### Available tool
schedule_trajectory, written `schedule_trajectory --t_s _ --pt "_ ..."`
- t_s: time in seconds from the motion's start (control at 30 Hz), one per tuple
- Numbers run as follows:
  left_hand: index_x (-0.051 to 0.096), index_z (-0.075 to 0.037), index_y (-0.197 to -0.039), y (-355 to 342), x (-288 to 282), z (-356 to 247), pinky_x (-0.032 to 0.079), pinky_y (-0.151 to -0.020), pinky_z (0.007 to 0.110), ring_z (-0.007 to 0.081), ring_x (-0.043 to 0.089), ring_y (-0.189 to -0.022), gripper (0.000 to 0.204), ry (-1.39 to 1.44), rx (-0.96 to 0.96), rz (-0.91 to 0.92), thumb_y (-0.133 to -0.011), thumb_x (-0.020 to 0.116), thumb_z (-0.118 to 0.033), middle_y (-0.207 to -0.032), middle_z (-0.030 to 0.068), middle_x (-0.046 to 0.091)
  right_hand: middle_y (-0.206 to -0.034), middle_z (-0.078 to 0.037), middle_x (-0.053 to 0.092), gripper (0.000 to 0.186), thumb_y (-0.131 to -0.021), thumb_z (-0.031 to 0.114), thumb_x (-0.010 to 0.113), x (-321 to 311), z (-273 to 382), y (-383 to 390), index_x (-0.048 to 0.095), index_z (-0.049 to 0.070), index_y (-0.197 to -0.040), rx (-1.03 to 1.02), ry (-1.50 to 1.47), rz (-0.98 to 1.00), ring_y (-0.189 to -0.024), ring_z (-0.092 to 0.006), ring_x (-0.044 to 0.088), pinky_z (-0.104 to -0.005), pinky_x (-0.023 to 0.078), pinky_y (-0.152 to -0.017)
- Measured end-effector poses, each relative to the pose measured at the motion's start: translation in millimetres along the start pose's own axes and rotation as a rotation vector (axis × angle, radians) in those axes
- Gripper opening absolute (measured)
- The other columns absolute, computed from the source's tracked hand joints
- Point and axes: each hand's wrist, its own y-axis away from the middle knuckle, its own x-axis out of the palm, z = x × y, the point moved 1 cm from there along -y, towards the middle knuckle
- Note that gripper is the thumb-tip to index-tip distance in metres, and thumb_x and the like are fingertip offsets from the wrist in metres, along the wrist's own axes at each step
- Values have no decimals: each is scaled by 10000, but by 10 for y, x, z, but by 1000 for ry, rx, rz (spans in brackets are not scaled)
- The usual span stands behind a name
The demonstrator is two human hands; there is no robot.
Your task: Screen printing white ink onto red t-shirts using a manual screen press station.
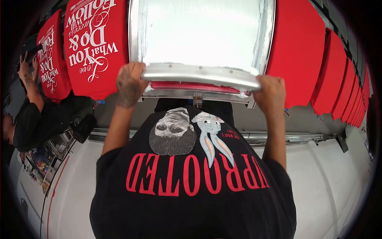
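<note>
A wide silver squeegee (201,75) lies across the near end of a metal-framed printing screen (271,24). My left hand (130,84) is wrapped round its left end, and my right hand (271,94) grips its right end. Beyond the bar, the pale mesh fills the frame, with white ink smeared along both side edges. Blobs of white ink sit at the near corners. A strip of red (187,86) shows just on my side of the squeegee. The squeegee's lower edge is hidden from me.
Red shirts with white lettering (90,47) lie on boards at left. Plain red shirts (296,51) fan out on boards at right. A co-worker (36,115) stands far left, arms raised beside a printed shirt. Metal rails (306,136) run low across the pale floor.
</note>
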Motion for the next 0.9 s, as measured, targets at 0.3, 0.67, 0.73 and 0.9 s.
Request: schedule_trajectory --t_s 0.3,0.67,0.73,0.9 --pt "655 -58 -954 673 270 -91 494 -852 413 304 618 -906 270 -15 -79 138 -770 692 -252 -947 109 653 -871 -75 669 333 -590 25 711 485 230 498 648 81 -912 97 -34 9 -853 -244 630 -387 412 -873" --pt "658 -42 -870 -89 548 67 499 -760 422 274 594 -824 92 -196 82 -189 -804 622 -95 -852 107 631 -900 -71 681 252 -660 30 697 771 -34 -61 637 89 -897 148 27 -244 -899 -235 645 -404 396 -852" --pt "653 -59 -832 -788 644 319 488 -749 391 263 595 -816 65 -186 40 -142 -789 639 -106 -833 91 633 -876 -70 693 237 -659 49 710 717 -357 -777 663 100 -885 107 105 -294 -842 -228 655 -395 406 -799" --pt "635 -116 -975 -2643 856 1150 520 -685 378 251 651 -778 359 -226 198 -336 -717 795 -308 -876 62 667 -819 -106 707 275 -658 245 778 208 -855 -2605 708 106 -884 147 224 -223 -710 -284 668 -375 431 -736"
